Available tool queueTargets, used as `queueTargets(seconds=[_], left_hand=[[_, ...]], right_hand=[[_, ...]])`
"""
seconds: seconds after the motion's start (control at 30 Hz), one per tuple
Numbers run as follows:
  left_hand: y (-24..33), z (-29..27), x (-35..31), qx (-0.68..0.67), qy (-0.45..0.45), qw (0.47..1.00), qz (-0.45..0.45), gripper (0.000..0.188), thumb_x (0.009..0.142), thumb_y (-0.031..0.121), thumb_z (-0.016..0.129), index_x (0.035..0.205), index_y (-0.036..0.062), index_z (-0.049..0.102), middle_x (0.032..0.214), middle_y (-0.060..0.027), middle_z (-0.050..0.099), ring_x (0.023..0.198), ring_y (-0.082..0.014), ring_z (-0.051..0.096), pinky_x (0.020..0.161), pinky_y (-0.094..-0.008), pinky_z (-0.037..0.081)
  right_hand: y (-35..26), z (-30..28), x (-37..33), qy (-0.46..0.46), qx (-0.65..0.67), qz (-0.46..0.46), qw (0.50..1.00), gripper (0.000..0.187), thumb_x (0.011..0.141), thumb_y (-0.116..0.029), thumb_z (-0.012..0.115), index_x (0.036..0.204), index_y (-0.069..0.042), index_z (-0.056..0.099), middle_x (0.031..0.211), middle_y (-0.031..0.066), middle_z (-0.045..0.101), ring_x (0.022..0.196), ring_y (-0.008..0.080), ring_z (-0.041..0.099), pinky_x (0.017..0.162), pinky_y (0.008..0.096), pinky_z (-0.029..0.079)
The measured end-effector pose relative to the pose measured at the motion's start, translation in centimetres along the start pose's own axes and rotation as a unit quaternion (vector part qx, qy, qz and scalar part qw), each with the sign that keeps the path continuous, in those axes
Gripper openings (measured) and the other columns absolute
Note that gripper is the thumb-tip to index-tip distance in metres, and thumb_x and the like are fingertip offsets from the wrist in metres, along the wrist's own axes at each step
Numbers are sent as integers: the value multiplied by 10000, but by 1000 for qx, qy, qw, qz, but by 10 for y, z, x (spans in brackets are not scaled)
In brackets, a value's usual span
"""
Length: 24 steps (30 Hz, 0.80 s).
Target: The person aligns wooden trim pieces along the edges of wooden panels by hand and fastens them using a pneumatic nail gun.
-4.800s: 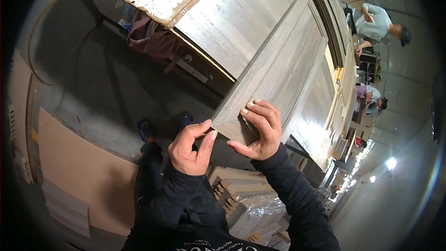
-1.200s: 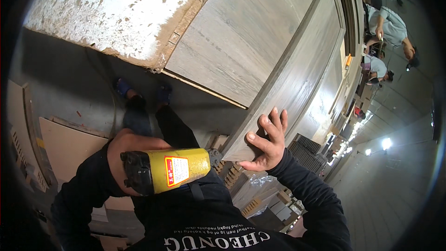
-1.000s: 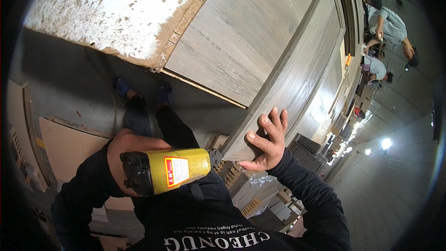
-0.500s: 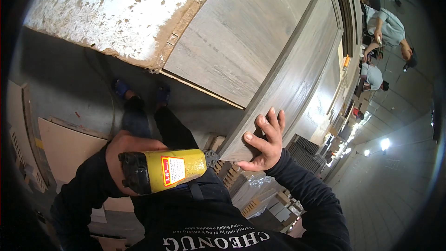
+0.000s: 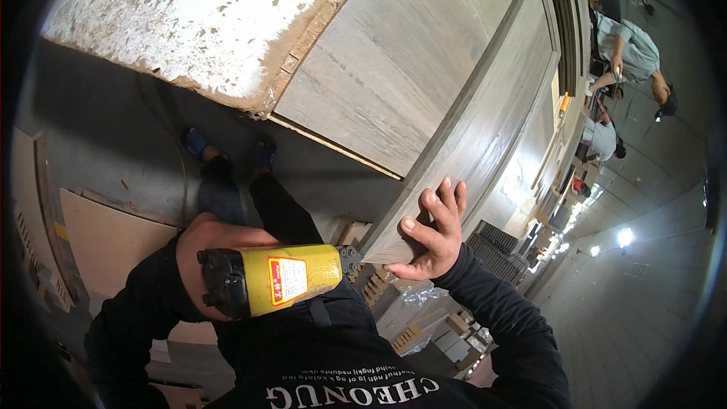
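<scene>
My left hand (image 5: 231, 236) is wrapped round a yellow air nail gun (image 5: 295, 276) with a black end cap. Its body hides most of my fingers. The gun's dark nose meets the near corner of a grey wood-grain framed door panel (image 5: 485, 113), which stands tilted on edge. My right hand (image 5: 435, 235) grips that panel's near end, fingers spread over its face and thumb at the end edge. A flat grey wood-grain board (image 5: 394, 60) lies beyond, next to a worn white-topped bench surface (image 5: 174, 23) with a frayed brown edge.
More framed panels (image 5: 572, 23) lean in a row behind the door panel. Stacked dark strips (image 5: 496, 250) and plastic-wrapped boards (image 5: 413, 303) sit to the right. Pale boards (image 5: 113, 235) lean at left. A hose (image 5: 184, 182) runs along the floor. People (image 5: 632, 49) work at far right.
The nail gun has shifted slightly right and turned a little, its nose still at the panel's corner. My right hand keeps its grip. The view has shifted slightly.
</scene>
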State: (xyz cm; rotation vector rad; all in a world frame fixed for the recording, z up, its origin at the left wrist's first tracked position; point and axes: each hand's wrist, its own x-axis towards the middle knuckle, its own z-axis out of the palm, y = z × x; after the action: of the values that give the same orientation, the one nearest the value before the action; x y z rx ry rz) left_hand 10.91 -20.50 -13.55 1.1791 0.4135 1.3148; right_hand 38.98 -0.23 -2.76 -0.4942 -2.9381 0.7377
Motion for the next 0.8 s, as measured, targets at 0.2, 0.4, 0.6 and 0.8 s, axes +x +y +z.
queueTargets(seconds=[0.2, 0.4, 0.6, 0.8], left_hand=[[6, -2, 1, 112, -18, 993, 13, 692, 689, 176, 736, 1230, -52, 370, 1090, -165, 562, 969, -228, 579, 774, -276, 463], [-7, -3, 1, -3, -13, 1000, 19, 698, 683, 173, 747, 1230, -52, 376, 1076, -159, 564, 959, -226, 576, 771, -274, 460], [14, -4, 7, -27, 15, 996, -89, 701, 658, 115, 773, 1222, -42, 388, 1070, -151, 582, 937, -215, 593, 778, -267, 463], [24, -2, 11, 53, 28, 991, -120, 636, 643, 118, 800, 1159, -45, 466, 1039, -143, 612, 915, -205, 614, 777, -261, 478]], right_hand=[[1, 0, -2, 1, 0, 0, 1000, 601, 656, -574, 697, 1122, -197, 660, 1372, 143, 437, 1361, 373, 251, 1105, 512, 28], [0, 0, 0, -1, 2, 0, 1000, 604, 654, -573, 698, 1126, -199, 658, 1377, 138, 432, 1362, 371, 250, 1105, 512, 24], [2, -1, -1, -3, -1, 2, 1000, 601, 653, -574, 698, 1121, -199, 660, 1377, 138, 433, 1363, 370, 249, 1104, 514, 26], [2, -2, 0, -4, -4, 2, 1000, 598, 652, -568, 700, 1121, -199, 660, 1374, 141, 435, 1364, 370, 246, 1104, 514, 24]])
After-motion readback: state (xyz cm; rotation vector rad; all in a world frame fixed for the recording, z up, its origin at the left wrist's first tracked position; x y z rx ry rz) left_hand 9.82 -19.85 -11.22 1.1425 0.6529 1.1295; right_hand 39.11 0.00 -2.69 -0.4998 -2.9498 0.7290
